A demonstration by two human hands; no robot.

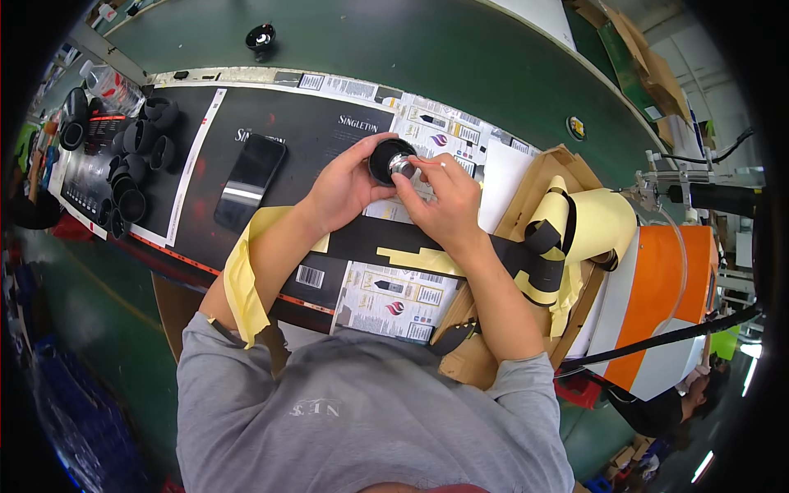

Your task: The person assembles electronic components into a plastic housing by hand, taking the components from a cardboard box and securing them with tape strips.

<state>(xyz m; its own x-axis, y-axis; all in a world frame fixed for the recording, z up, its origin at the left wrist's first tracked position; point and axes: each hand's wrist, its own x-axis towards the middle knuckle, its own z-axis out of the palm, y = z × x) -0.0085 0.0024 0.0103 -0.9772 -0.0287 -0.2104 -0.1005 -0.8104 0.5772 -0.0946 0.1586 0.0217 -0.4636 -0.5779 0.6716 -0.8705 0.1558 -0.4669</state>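
A black cup-shaped part (380, 161) is held in my left hand (339, 193), its fingers wrapped round the outside. At the mouth of that cup, my right hand (448, 204) pinches a small round silver metal piece (400, 163) between thumb and fingers. How deep the piece sits in the cup I cannot tell. Below my hands lies a black strip with yellow backing paper (415, 258). A sheet of yellow paper (243, 283) hangs over my left forearm. On the printed sheets left of my hands rests a black phone (251, 181).
Several black cups (140, 136) cluster at the left beside a clear plastic bottle (115, 89). Another black part (260, 39) stands on the far green bench. To the right, a cardboard box (526, 197) holds a yellow-and-black roll (604, 220), next to an orange and white machine (664, 287).
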